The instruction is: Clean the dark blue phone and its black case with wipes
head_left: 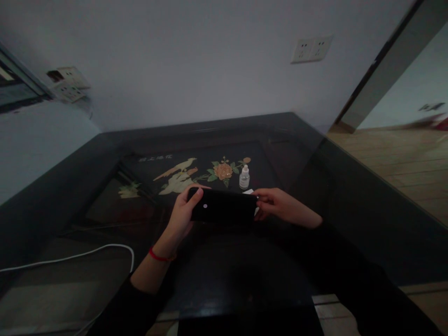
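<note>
While one black phone [224, 207] is already raised over one worktop [353, 210], handling appears unfinished, the left hand's [182, 211] grip closed on the phone's left end, the right hand [278, 205], its hold unclear, at the opposite end by one white piece [248, 192], and one dropper bottle [244, 178] standing just beyond.

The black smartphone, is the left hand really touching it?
Touching. The head view shows the left hand holding the black smartphone, thumb over its front.

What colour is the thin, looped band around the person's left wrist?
Red; the thin, looped band shows best in the head view, the only one here.
</note>
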`<state>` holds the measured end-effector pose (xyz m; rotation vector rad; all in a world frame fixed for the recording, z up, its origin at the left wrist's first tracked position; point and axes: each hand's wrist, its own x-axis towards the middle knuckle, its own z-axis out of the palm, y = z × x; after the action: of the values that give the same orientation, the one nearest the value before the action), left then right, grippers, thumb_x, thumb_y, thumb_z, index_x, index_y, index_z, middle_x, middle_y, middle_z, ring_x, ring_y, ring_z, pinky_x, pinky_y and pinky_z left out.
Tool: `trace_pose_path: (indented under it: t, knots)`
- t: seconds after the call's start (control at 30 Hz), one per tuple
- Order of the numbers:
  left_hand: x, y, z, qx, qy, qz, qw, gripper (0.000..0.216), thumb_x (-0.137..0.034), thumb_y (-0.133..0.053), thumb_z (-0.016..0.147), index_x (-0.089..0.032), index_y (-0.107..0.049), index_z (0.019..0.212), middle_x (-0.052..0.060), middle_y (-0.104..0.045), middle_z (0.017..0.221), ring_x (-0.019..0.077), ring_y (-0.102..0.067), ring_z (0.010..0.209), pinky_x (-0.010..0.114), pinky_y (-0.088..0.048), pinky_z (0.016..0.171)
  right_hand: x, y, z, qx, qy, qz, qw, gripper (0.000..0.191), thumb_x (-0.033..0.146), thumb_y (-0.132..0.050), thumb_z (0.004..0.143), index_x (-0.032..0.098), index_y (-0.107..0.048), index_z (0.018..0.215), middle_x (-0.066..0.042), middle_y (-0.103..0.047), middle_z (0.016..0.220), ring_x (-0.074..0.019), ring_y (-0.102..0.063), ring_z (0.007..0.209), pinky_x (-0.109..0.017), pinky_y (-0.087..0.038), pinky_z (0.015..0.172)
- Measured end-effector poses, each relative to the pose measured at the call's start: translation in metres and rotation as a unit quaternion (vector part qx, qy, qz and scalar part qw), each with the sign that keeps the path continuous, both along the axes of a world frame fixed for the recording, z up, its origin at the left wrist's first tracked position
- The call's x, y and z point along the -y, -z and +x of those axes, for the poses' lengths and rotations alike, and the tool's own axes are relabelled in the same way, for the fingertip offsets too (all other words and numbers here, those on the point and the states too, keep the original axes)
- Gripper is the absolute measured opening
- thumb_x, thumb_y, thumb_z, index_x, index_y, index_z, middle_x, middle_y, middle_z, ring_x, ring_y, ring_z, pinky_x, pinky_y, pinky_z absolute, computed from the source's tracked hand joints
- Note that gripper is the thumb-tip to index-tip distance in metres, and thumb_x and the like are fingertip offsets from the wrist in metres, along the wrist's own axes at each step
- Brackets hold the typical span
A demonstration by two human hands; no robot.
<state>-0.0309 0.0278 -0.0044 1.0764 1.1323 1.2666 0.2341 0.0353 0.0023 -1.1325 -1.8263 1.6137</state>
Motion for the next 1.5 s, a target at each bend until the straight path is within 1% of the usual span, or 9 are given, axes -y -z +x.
trace_pose_path:
  t: [0.13,0.3,0.4,0.53,0.7,0.83,0.97,1.23,1.5]
  knots:
    - [0.002,-0.003,0.002,-0.029,-0.006,0.025,0.999,0.032,-0.047,-0.073,0.070,-0.018,-0.071,0.082,0.000,-0.063,0.074,0.0118,-0.055,0.064,0.021,-0.043,0.059,0.000,0.002,0.000,0.003,-0.006,0.022,1.000,0.022,0.021,-0.056,0.080,0.014,-0.064,0.100,-0.005,-0.072,0.082,-0.0165,-0.071,0.075,-0.027,-0.058,0.066]
    - [0.003,-0.006,-0.001,-0.045,-0.002,0.034,0.998,0.033,-0.048,-0.074,0.069,-0.017,-0.073,0.082,0.003,-0.066,0.077,0.0137,-0.056,0.065,0.022,-0.043,0.060,0.002,0.003,-0.003,-0.026,0.004,0.024,0.999,0.036,0.015,-0.055,0.072,0.016,-0.065,0.106,-0.004,-0.072,0.094,-0.0171,-0.070,0.083,-0.029,-0.058,0.071]
    - [0.003,-0.008,-0.004,-0.050,0.001,0.039,0.998,0.033,-0.048,-0.074,0.069,-0.017,-0.073,0.080,0.003,-0.066,0.075,0.0147,-0.057,0.066,0.023,-0.043,0.060,0.005,0.004,-0.007,-0.023,0.026,0.030,0.999,0.035,0.015,-0.056,0.070,0.016,-0.066,0.104,-0.003,-0.071,0.090,-0.0171,-0.069,0.080,-0.030,-0.058,0.071]
    - [0.002,-0.011,-0.009,-0.081,0.014,0.064,0.995,0.030,-0.046,-0.072,0.070,-0.018,-0.074,0.080,0.003,-0.066,0.074,0.0146,-0.056,0.066,0.022,-0.042,0.059,0.008,0.004,-0.011,-0.021,0.050,0.048,0.997,0.028,0.017,-0.057,0.069,0.017,-0.066,0.095,-0.002,-0.069,0.082,-0.0174,-0.069,0.075,-0.030,-0.058,0.069]
    - [0.001,-0.015,-0.012,-0.079,0.031,0.062,0.995,0.030,-0.047,-0.072,0.071,-0.019,-0.074,0.082,0.003,-0.066,0.075,0.0134,-0.054,0.063,0.022,-0.040,0.057,0.010,0.002,-0.011,-0.046,0.038,0.020,0.998,0.030,0.018,-0.057,0.070,0.017,-0.066,0.098,-0.002,-0.068,0.087,-0.0180,-0.068,0.080,-0.033,-0.058,0.073]
    - [0.002,-0.018,-0.015,-0.071,0.035,0.052,0.996,0.030,-0.047,-0.074,0.069,-0.019,-0.074,0.080,0.003,-0.065,0.074,0.0131,-0.054,0.061,0.021,-0.039,0.055,0.012,-0.003,-0.011,-0.052,0.025,-0.004,0.998,0.027,0.017,-0.058,0.068,0.017,-0.067,0.094,-0.001,-0.070,0.085,-0.0158,-0.067,0.076,-0.029,-0.056,0.069]
    - [0.004,-0.021,-0.016,-0.065,0.036,0.048,0.996,0.029,-0.046,-0.074,0.069,-0.019,-0.074,0.080,0.004,-0.066,0.076,0.0137,-0.054,0.063,0.022,-0.039,0.056,0.016,-0.010,-0.012,-0.052,0.025,-0.005,0.998,0.024,0.016,-0.058,0.068,0.018,-0.067,0.090,0.000,-0.070,0.081,-0.0141,-0.066,0.071,-0.026,-0.055,0.067]
    - [-0.005,-0.013,-0.018,-0.055,0.048,0.026,0.997,0.031,-0.046,-0.075,0.067,-0.017,-0.073,0.079,0.004,-0.066,0.073,0.0153,-0.056,0.065,0.022,-0.041,0.058,0.018,-0.010,-0.014,-0.026,0.025,-0.022,0.999,0.023,0.018,-0.059,0.070,0.016,-0.069,0.091,-0.001,-0.070,0.078,-0.0164,-0.068,0.072,-0.029,-0.057,0.068]
    - [-0.008,-0.006,-0.018,-0.022,0.070,-0.015,0.997,0.031,-0.046,-0.076,0.066,-0.017,-0.072,0.077,0.003,-0.064,0.068,0.0135,-0.056,0.060,0.021,-0.042,0.054,0.018,-0.011,-0.013,-0.028,0.024,-0.058,0.998,0.024,0.014,-0.059,0.073,0.015,-0.071,0.093,-0.003,-0.072,0.082,-0.0151,-0.069,0.074,-0.028,-0.058,0.070]
